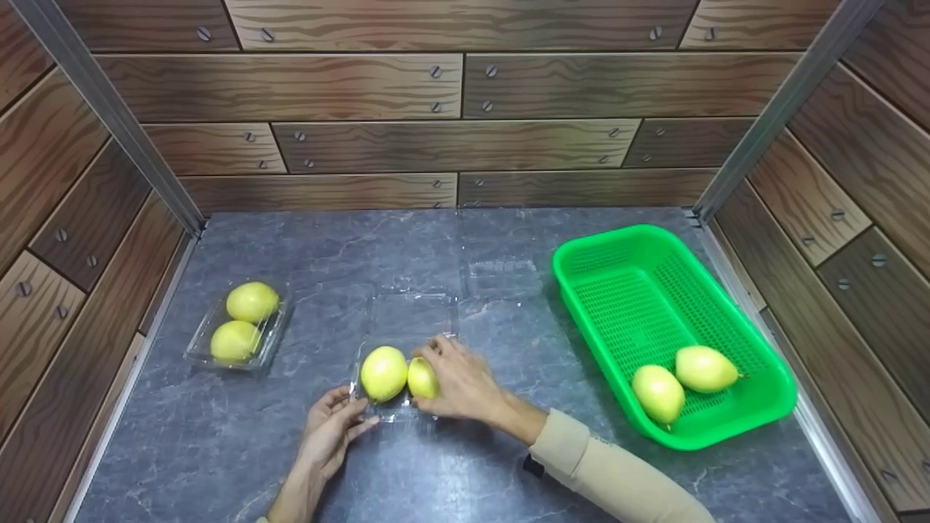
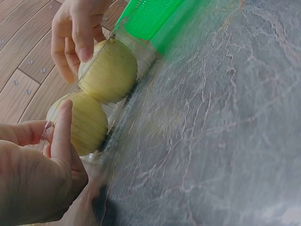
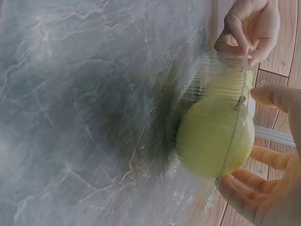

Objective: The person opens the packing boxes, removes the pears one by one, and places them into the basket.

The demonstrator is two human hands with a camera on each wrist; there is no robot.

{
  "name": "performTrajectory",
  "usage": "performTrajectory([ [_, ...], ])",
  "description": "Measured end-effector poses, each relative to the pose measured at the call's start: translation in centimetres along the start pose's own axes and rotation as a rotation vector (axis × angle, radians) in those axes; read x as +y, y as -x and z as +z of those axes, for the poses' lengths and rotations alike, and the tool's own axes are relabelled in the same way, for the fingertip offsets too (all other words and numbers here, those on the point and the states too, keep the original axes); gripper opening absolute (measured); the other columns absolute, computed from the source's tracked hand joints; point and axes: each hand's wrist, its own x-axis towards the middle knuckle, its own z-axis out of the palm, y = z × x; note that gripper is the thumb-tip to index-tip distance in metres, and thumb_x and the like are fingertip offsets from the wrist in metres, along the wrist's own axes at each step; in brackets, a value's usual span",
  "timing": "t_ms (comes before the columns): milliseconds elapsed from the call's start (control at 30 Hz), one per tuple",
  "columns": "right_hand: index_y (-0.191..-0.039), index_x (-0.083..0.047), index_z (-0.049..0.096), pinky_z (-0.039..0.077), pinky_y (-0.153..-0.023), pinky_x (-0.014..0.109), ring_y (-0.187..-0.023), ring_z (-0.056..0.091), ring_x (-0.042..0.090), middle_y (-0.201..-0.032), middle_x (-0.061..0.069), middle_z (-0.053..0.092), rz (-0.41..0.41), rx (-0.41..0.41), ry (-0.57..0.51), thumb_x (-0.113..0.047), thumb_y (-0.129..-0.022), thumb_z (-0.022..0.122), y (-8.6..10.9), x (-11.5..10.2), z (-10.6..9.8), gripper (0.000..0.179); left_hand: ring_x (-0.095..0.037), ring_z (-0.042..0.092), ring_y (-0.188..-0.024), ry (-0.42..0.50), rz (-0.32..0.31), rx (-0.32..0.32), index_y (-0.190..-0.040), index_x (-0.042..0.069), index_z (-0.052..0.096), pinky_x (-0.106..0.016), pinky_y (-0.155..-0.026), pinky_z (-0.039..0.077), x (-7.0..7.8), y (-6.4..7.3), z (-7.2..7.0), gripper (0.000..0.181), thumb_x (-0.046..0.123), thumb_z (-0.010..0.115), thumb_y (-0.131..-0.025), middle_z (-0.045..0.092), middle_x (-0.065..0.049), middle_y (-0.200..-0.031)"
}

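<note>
A clear plastic clamshell box [image 1: 396, 417] lies with its lid [image 1: 413, 314] folded back. Inside sit two yellow pears side by side, the left pear [image 1: 383, 373] and the right pear [image 1: 423, 378]. My left hand [image 1: 327, 428] pinches the box's rim at the near left corner. The right hand [image 1: 465, 381] has thumb and fingers on opposite sides of the right pear and partly covers it from above. In the right wrist view, this pear [image 3: 211, 136] shows through the ribbed box wall, its stem close to the thumb.
A green plastic basket [image 1: 603, 349] with two more pears [image 1: 706, 369] stands at the right. Another clear box [image 1: 270, 350] holding two pears [image 1: 252, 302] is at the left. Faint clear plastic [image 1: 501, 269] lies farther back. Wood-patterned walls enclose the grey marbled table [image 1: 327, 254].
</note>
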Motion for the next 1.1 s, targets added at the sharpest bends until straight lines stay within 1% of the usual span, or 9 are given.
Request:
performTrajectory([
  [233,-0.139,-0.017,0.062,0.064,-0.082,0.036,-0.113,0.062,0.025,-0.132,0.009,0.063,0.005,-0.049,0.04,-0.041,-0.076,0.091,-0.4,-0.1,0.2,0.073,-0.009,0.06,-0.072,-0.003,-0.005,0.005,-0.128,-0.004,0.043,-0.027,-0.076,0.069,0.0,0.0,0.0,0.037,-0.006,0.063,-0.097,0.06,-0.001,-0.095],
  [367,-0.139,-0.018,0.063,0.064,-0.08,0.036,-0.112,0.063,0.026,-0.133,0.009,0.063,-0.012,-0.058,0.074,-0.04,-0.075,0.092,-0.6,-0.1,0.4,0.073,-0.008,0.061,-0.072,-0.008,-0.008,0.008,-0.13,-0.005,0.042,-0.027,-0.076,0.069,0.0,0.0,0.1,0.038,-0.007,0.061,-0.097,0.061,-0.002,-0.097],
  [533,-0.135,-0.018,0.065,0.064,-0.075,0.034,-0.108,0.065,0.025,-0.131,0.008,0.064,-0.037,-0.057,0.115,-0.038,-0.072,0.094,-0.9,-0.1,0.5,0.072,-0.008,0.06,-0.073,-0.027,-0.01,0.007,-0.133,-0.006,0.039,-0.026,-0.077,0.068,0.0,0.0,0.0,0.04,-0.007,0.06,-0.098,0.061,-0.002,-0.099],
  [633,-0.135,-0.019,0.065,0.065,-0.074,0.034,-0.109,0.066,0.025,-0.131,0.008,0.065,-0.035,-0.077,0.14,-0.038,-0.07,0.096,-1.2,-0.3,0.6,0.074,-0.009,0.058,-0.075,-0.045,-0.017,0.011,-0.136,-0.006,0.038,-0.027,-0.079,0.069,0.0,0.0,0.1,0.044,-0.005,0.061,-0.098,0.058,-0.003,-0.101],
  [767,-0.136,-0.02,0.066,0.066,-0.075,0.035,-0.11,0.067,0.026,-0.128,0.007,0.066,-0.035,-0.107,0.177,-0.038,-0.068,0.097,-1.6,-0.4,0.5,0.077,-0.009,0.056,-0.077,-0.055,-0.022,0.012,-0.139,-0.007,0.036,-0.028,-0.08,0.069,0.0,0.0,0.1,0.048,-0.003,0.062,-0.098,0.056,-0.004,-0.102],
  [933,-0.134,-0.019,0.066,0.066,-0.075,0.035,-0.105,0.069,0.027,-0.125,0.006,0.067,-0.05,-0.098,0.222,-0.041,-0.068,0.097,-1.8,-0.4,0.5,0.077,-0.009,0.057,-0.076,-0.044,-0.022,0.006,-0.139,-0.008,0.037,-0.028,-0.08,0.069,0.0,0.0,0.1,0.047,-0.004,0.062,-0.098,0.059,-0.005,-0.103],
  [1100,-0.133,-0.017,0.066,0.066,-0.076,0.035,-0.102,0.069,0.026,-0.126,0.007,0.068,-0.066,-0.063,0.22,-0.045,-0.068,0.095,-1.6,-0.1,0.7,0.077,-0.009,0.059,-0.076,-0.041,-0.019,0.007,-0.137,-0.008,0.039,-0.028,-0.079,0.069,0.1,0.0,0.1,0.045,-0.006,0.061,-0.098,0.062,-0.004,-0.102],
])
